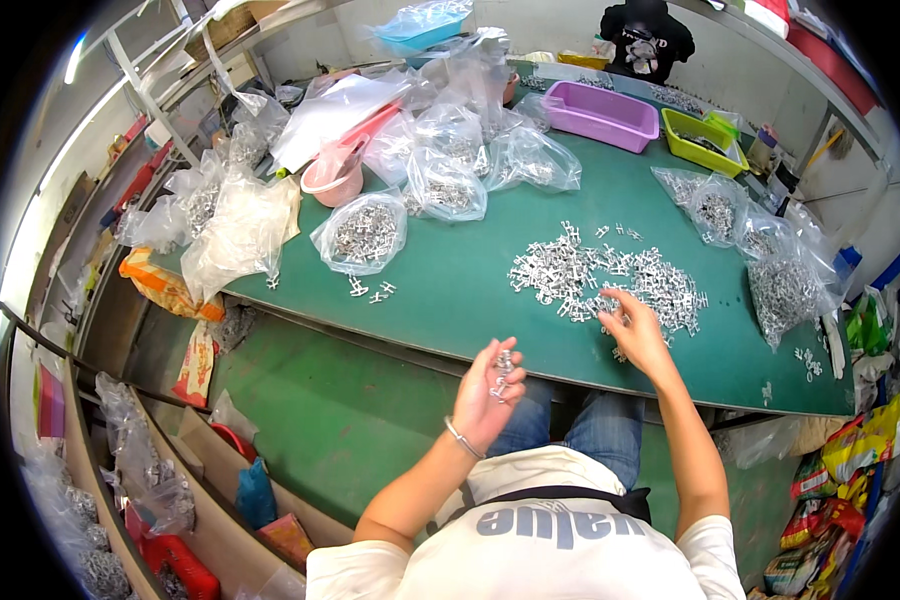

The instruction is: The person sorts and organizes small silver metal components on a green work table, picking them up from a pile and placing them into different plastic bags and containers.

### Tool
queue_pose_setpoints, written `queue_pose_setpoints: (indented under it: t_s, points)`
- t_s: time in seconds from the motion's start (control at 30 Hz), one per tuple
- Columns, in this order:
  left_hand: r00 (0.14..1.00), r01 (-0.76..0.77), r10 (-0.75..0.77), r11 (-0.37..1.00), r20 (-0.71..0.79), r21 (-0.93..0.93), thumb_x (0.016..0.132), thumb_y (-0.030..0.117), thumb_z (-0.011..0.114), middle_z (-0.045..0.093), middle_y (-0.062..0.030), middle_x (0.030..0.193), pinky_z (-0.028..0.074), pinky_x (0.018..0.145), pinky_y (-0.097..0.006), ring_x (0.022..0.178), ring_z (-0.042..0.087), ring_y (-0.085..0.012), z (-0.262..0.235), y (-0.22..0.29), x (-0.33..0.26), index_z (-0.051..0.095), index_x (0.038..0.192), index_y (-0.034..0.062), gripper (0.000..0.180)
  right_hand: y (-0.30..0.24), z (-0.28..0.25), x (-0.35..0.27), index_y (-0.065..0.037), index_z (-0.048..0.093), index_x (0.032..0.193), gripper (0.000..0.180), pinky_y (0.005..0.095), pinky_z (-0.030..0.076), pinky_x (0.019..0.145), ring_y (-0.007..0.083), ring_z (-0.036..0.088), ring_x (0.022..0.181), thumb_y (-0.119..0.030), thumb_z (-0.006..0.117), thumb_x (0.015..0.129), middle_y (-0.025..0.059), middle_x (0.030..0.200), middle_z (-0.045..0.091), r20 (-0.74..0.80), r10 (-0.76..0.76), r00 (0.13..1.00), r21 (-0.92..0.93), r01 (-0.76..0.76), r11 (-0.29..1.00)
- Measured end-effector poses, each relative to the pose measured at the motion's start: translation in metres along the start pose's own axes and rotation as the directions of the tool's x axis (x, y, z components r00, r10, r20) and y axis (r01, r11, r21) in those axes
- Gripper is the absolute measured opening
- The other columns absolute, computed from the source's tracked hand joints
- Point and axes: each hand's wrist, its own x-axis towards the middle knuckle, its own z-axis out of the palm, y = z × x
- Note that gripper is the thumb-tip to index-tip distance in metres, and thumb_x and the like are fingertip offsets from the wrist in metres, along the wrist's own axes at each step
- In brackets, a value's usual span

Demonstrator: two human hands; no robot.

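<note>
Just off the table's front edge, my left hand (487, 390) is curled around several small silver metal pieces (503, 372), some showing between the fingers. A bracelet circles that wrist. My right hand (638, 332) reaches over the near side of a loose pile of small silver metal pieces (560, 270) on the green table (450, 290). Its thumb and index finger are apart, and nothing shows between them. The hand hides part of the pile. The pieces look H-shaped, too small to tell more exactly.
Left of the pile sits an open clear bag (367, 232) of metal pieces, near a pink bucket (332, 180). More filled bags (785, 290) lie at the right. A purple basin (602, 115) and a yellow-green tray (705, 142) stand behind. Across the table is another person (647, 40).
</note>
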Motion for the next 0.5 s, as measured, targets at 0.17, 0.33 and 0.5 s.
queue_pose_setpoints:
  t_s: [0.17, 0.33, 0.5]
  points:
    - [0.998, 0.06, -0.059, 0.993, -0.017, 0.102, 0.089, 0.012, 0.044, 0.048, -0.0064, 0.092, 0.034, 0.05, -0.021, 0.068, 0.043, -0.0117, 0.014, -0.015, 0.026, 0.046, 0.11, 0.0, 0.024, 0.014, 0.033, 0.069, -0.005, 0.056, 0.111, 0.034, 0.0411, 0.046, 0.062, 0.0324, 0.061, 0.07, -0.016, 0.061, 0.08, 0.0165, 0.085, 0.063, -0.165, -0.184, 0.969, -0.409, 0.103, 0.907]
    - [0.995, 0.037, -0.021, 0.984, -0.093, 0.174, 0.089, 0.012, 0.048, 0.049, -0.0053, 0.085, 0.033, 0.048, -0.019, 0.064, 0.042, -0.0099, 0.01, -0.008, 0.044, 0.048, 0.112, -0.0005, 0.026, 0.011, 0.03, 0.078, -0.001, 0.057, 0.088, 0.018, 0.0372, 0.045, 0.058, 0.0297, 0.056, 0.061, -0.013, 0.065, 0.076, 0.0148, 0.074, 0.059, -0.076, -0.092, 0.993, -0.257, 0.069, 0.964]
    - [0.994, 0.082, -0.064, 0.969, -0.084, 0.233, 0.09, 0.012, 0.048, 0.049, -0.003, 0.081, 0.03, 0.047, -0.018, 0.059, 0.039, -0.0066, 0.019, -0.011, 0.068, 0.05, 0.111, 0.0001, 0.024, 0.02, -0.006, 0.064, -0.001, 0.058, 0.09, 0.009, 0.0183, 0.03, 0.039, 0.0043, 0.042, 0.044, -0.01, 0.058, 0.086, -0.0008, 0.067, 0.049, 0.159, 0.247, 0.956, 0.599, -0.292, 0.746]
